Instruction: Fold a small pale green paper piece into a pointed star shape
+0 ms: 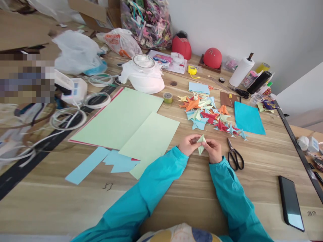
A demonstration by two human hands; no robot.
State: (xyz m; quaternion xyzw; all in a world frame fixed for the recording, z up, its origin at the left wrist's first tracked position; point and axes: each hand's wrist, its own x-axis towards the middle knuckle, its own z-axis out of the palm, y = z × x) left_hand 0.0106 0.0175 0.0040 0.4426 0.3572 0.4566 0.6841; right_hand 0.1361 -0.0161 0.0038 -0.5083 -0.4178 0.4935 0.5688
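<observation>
Between my two hands is a small pale green origami piece (201, 149), folded into a narrow diamond with its points up and down. My left hand (189, 144) pinches its left side, and my right hand (213, 149) grips the right side with the thumb across its front. The fingers behind the paper are partly hidden. Just beyond my hands lies a pile of folded paper cranes (202, 109) in orange, red, pale green and blue. Black-handled scissors (235, 158) rest to the right of my right hand, blades pointing away.
Large pale green paper sheets (121, 117) and light blue paper strips (87, 166) lie at the left. A blue sheet (249, 117) is right of the cranes. A phone (291, 203) lies at the right, a thread spool (167, 97) mid-table, and coiled white cables (68, 117) far left.
</observation>
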